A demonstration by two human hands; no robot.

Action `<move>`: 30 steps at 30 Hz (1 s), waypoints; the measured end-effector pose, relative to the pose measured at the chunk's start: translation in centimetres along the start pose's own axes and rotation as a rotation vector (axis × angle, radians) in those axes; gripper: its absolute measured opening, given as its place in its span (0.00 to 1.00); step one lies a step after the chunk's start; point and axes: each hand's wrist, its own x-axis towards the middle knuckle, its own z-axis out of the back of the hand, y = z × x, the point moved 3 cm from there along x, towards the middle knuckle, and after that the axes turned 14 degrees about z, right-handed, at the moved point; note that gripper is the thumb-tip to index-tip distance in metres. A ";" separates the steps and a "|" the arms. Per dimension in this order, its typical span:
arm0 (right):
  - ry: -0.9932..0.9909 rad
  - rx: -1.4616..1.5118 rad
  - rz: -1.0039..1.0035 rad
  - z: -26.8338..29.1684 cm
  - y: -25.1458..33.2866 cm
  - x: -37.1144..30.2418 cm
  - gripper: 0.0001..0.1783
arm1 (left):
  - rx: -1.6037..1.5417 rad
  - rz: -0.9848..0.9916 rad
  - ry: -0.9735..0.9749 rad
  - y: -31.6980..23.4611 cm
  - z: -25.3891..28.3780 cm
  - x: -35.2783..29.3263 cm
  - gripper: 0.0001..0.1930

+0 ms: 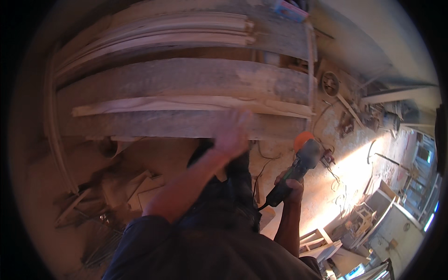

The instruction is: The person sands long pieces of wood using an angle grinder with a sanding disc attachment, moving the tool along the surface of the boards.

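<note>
My right hand (293,187) is wrapped around the body of a dark angle grinder (307,156), held off to the right of the bench. An orange disc (303,139) shows at the tool's head, and a cord trails from its rear end. My left hand (233,133) is smeared by motion at the near edge of the bench, with its fingertips by a long pale wood strip (186,103). Whether they touch the strip I cannot tell. The strip lies lengthwise on a wide grey plank (163,123) in front of me.
Several long wooden mouldings (186,35) lie on the bench's far side, beyond a gap between planks. Wood offcuts (140,191) are piled at lower left. Cords and tools lie on the sunlit floor (350,172) at right, near a wheel-like round object (330,84).
</note>
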 end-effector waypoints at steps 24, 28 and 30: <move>0.455 -0.366 -0.284 -13.4 -14.0 4.9 0.21 | -1.186 0.739 0.386 6.3 -1.5 -3.4 0.19; 0.357 -0.366 -0.264 -16.5 -10.9 3.9 0.18 | -1.054 0.750 0.459 6.4 -1.5 -2.7 0.16; 0.384 -0.329 -0.267 -18.2 -12.8 3.8 0.19 | -1.155 0.769 0.494 7.9 1.8 -2.7 0.16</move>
